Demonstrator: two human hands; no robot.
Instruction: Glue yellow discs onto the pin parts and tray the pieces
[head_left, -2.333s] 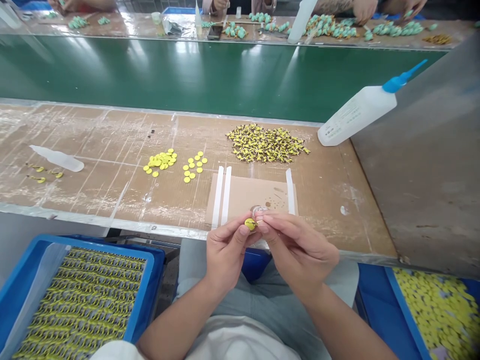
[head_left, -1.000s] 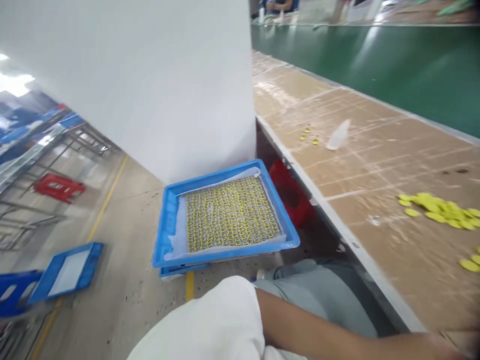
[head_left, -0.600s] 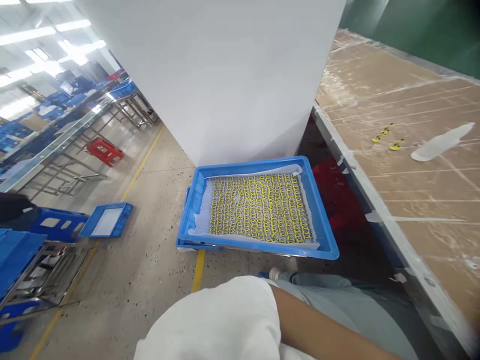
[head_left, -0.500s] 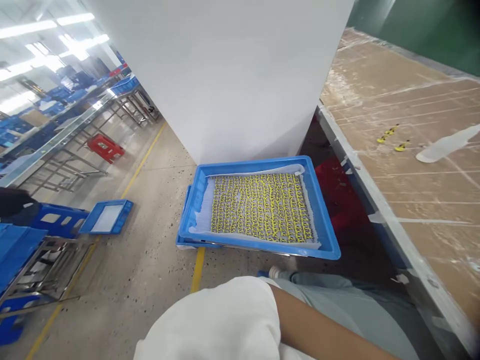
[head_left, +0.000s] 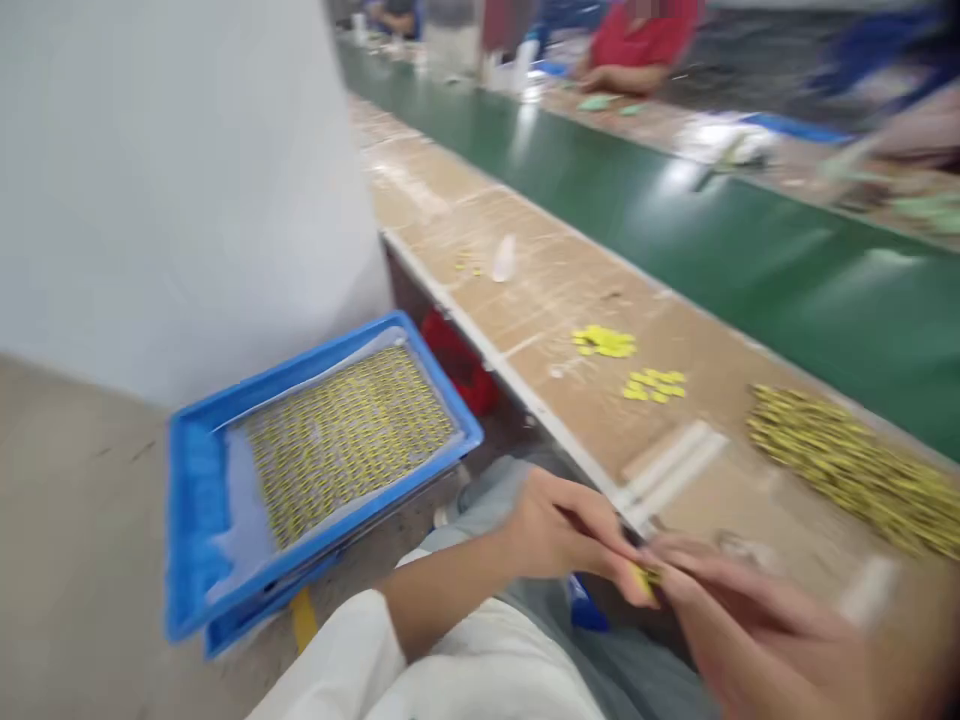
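Note:
In front of my body, over the near edge of the workbench, both hands meet at the fingertips. My left hand (head_left: 559, 530) is closed in a pinch on a small yellow part (head_left: 646, 577). Closed on the other side of that same part is my right hand (head_left: 750, 610), blurred by motion. Fingers cover most of the part, so its shape is hard to make out. To the right on the bench lies a heap of yellow-and-dark parts (head_left: 847, 465). Two groups of small yellow pieces (head_left: 604, 341) rest beyond my hands.
A blue tray (head_left: 176, 520) at left holds rows of yellow-and-dark parts on a white liner, above another blue tray. On the workbench (head_left: 540, 310) stands a white bottle (head_left: 504, 260). Behind it runs a green conveyor belt (head_left: 637, 200), with people seated beyond. A white pillar (head_left: 187, 180) rises at left.
My view has swung right, from the tray and aisle toward the bench and belt. Both hands have come into view, pinching a yellow part; before, only an arm showed.

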